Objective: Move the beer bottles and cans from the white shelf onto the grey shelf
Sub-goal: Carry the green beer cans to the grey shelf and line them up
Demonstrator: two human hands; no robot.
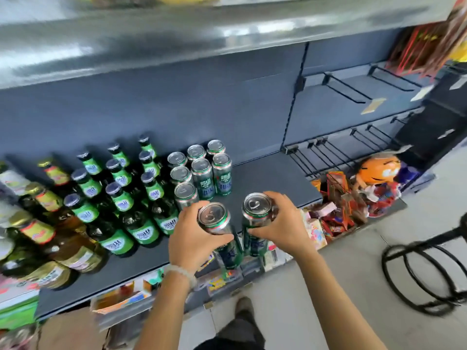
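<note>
Two tall green beer cans are held over the front of the grey shelf (267, 178). My left hand (192, 238) grips the left can (219, 228), which tilts toward me. My right hand (280, 223) grips the right can (255, 218), nearly upright. On the shelf behind them stands a block of several green cans (202, 173), and left of that several green beer bottles (121, 198) in rows. The white shelf is out of view.
Yellow-labelled bottles (43, 218) crowd the shelf's far left. Snack packets (338, 210) and an orange toy (379, 168) fill the lower shelf at right, under black wire hooks (328, 152). A black wire stand (424, 271) sits on the tiled floor. A metal shelf (177, 34) overhangs.
</note>
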